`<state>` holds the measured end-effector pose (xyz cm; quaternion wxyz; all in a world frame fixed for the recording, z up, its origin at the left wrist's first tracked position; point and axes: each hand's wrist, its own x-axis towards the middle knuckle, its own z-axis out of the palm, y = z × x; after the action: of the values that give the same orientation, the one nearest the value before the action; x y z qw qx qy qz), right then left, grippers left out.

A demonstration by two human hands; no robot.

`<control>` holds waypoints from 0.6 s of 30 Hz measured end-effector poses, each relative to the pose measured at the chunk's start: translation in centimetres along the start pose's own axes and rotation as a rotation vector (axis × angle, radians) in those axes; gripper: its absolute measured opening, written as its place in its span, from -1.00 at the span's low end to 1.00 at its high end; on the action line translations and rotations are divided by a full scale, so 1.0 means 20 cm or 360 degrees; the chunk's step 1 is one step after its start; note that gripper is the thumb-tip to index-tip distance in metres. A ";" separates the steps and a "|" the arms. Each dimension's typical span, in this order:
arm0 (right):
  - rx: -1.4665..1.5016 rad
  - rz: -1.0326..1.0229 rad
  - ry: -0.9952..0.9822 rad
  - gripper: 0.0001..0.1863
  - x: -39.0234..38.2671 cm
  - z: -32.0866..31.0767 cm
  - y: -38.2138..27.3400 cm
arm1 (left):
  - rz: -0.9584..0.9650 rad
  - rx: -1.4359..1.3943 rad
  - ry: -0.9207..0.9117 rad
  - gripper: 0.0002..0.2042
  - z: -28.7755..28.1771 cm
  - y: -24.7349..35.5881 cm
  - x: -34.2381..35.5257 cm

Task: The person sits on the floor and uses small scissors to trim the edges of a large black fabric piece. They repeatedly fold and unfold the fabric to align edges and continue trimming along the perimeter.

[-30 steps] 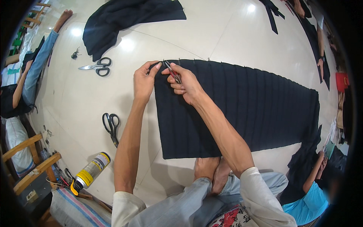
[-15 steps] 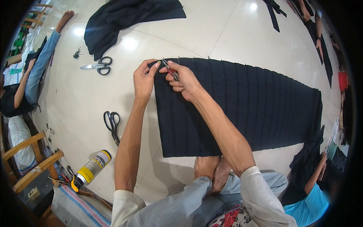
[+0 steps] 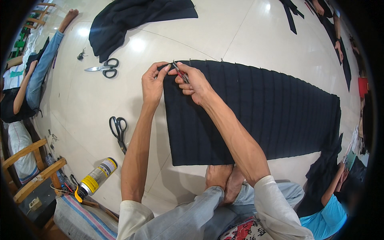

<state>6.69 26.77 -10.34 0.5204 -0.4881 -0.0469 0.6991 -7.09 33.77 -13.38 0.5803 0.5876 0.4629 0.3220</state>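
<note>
A black pleated fabric piece [image 3: 256,112] lies spread on the floor, with small thread ends sticking up along its far edge. At its far left corner my left hand [image 3: 153,85] pinches the cloth between thumb and fingers. My right hand [image 3: 195,83] is closed around small thread snips [image 3: 182,74] with reddish handles. Their tips meet the fabric's far edge, right beside my left thumb; whether the blades are apart is too small to tell.
Silver-bladed scissors [image 3: 107,69] and black-handled shears [image 3: 119,132] lie to the left. Nearer stands a spray can [image 3: 97,179] on its side by a wooden frame [image 3: 40,180]. Another black cloth [image 3: 132,24] lies at the far side. Other people sit left and right.
Almost nothing differs. My right hand and the snips have shifted very slightly along the far edge; my left hand keeps its pinch on the corner.
</note>
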 end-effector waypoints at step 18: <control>0.0169 -0.0124 -0.0055 -0.63 -0.01 -0.02 0.02 | -0.0013 0.0065 -0.0021 -0.83 -0.01 0.02 -0.01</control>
<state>6.76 26.23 -10.54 0.5714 -0.4455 -0.0375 0.6882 -7.20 33.65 -12.92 0.5725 0.5996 0.4679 0.3061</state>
